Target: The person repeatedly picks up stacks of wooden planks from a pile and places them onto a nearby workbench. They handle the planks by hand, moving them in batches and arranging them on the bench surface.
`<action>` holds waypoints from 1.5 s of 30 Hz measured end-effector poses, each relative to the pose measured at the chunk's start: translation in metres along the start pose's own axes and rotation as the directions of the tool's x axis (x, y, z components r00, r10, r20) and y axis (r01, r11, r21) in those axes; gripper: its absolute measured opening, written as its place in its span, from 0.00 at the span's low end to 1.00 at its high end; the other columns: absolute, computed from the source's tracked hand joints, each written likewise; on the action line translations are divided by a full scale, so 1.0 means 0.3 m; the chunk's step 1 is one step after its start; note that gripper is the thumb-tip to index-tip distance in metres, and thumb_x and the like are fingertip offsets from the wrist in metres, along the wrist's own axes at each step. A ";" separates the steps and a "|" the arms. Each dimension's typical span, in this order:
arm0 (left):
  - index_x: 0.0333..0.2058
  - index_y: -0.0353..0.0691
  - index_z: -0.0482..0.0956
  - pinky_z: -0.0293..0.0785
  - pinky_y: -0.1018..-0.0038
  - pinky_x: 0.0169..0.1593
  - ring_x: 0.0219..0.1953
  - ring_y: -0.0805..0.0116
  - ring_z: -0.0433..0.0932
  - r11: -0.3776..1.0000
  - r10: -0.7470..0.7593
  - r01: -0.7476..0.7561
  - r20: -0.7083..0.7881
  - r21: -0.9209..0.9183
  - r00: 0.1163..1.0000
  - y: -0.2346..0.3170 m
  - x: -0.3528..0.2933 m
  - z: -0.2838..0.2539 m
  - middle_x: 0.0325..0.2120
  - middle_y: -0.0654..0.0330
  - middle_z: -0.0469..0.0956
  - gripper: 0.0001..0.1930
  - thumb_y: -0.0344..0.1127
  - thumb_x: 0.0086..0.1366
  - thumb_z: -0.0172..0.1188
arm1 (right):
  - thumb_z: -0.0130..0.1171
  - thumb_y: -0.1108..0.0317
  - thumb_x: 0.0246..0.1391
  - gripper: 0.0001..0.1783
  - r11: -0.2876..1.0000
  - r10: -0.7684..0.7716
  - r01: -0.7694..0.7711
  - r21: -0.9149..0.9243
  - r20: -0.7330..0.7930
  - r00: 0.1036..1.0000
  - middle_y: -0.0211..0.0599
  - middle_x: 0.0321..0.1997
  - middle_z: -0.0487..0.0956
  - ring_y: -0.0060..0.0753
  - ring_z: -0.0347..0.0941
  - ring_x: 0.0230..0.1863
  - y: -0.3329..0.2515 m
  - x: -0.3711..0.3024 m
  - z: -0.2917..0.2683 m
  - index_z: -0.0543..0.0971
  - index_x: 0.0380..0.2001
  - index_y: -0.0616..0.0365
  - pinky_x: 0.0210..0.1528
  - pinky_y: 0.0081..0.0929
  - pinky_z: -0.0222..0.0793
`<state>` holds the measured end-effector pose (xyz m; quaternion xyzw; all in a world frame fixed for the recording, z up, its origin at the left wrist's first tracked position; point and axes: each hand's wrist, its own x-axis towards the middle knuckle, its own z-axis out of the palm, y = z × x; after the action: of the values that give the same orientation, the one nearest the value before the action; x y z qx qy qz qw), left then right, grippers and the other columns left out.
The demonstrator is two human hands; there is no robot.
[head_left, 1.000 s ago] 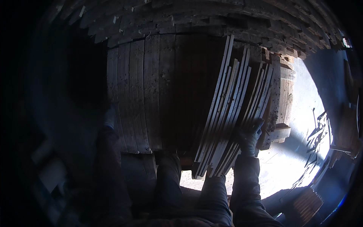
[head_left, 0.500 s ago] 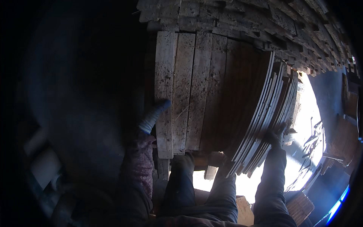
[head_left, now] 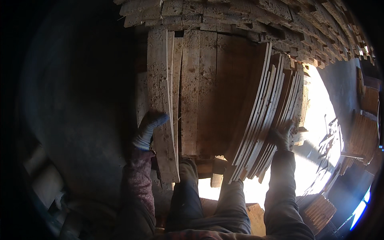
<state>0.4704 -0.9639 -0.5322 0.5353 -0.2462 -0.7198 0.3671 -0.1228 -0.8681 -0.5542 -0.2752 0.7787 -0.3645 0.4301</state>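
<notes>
My left hand point(head_left: 147, 130), in a grey-blue glove, grips the edge of a dirt-speckled wooden plank point(head_left: 161, 96). Its thumb lies over the top face while the other fingers are hidden beneath. This plank is lifted and tilted at the left side of a row of flat planks point(head_left: 190, 92). Toward the right, a bundle of thin wooden boards point(head_left: 256, 116) leans on edge in a slanted row. My right hand point(head_left: 282, 137) is closed against the outer right side of that bundle; shadow covers part of its fingers.
A tall stack of rough planks point(head_left: 228, 16) rises beyond the row. My legs point(head_left: 232, 200) are below it. Bright sunlit ground point(head_left: 320, 104), thin sticks point(head_left: 330, 138) and more board stacks point(head_left: 362, 138) show at the right. The left side is a dark area.
The leftmost plank has been raised and tilted by my left hand, opening a gap beside it. My right hand stays against the bundle. The whole view has shifted slightly.
</notes>
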 end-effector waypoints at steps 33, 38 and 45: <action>0.73 0.57 0.33 0.51 0.41 0.71 0.73 0.44 0.46 0.588 0.325 -0.036 -0.195 0.808 0.926 -0.090 -0.004 0.988 0.72 0.46 0.45 0.68 0.53 0.46 0.79 | 0.76 0.50 0.39 0.73 0.881 0.044 -0.032 -0.472 0.015 0.999 0.61 0.68 0.60 0.65 0.61 0.65 -0.299 -0.180 -0.033 0.34 0.74 0.59 0.63 0.50 0.65; 0.73 0.57 0.44 0.62 0.47 0.68 0.68 0.47 0.57 0.795 0.126 0.078 -0.290 0.602 0.949 -0.082 0.048 0.941 0.68 0.47 0.56 0.62 0.34 0.46 0.80 | 0.73 0.42 0.42 0.69 0.958 -0.064 0.097 -0.271 0.131 0.989 0.59 0.72 0.57 0.65 0.55 0.71 -0.191 -0.165 -0.003 0.39 0.75 0.53 0.70 0.49 0.57; 0.73 0.55 0.42 0.54 0.43 0.70 0.71 0.45 0.52 0.630 0.144 0.200 -0.366 0.750 0.920 -0.069 0.045 0.889 0.70 0.48 0.53 0.61 0.36 0.49 0.78 | 0.67 0.38 0.46 0.55 0.802 -0.249 0.041 -0.596 -0.270 0.930 0.57 0.70 0.61 0.62 0.56 0.70 -0.251 0.196 -0.367 0.58 0.69 0.60 0.69 0.52 0.54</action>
<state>0.2090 -0.9724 -0.4740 0.7769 -0.4440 -0.4268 0.1310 -0.2381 -0.9193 -0.4813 -0.3866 0.8902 -0.1831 0.1570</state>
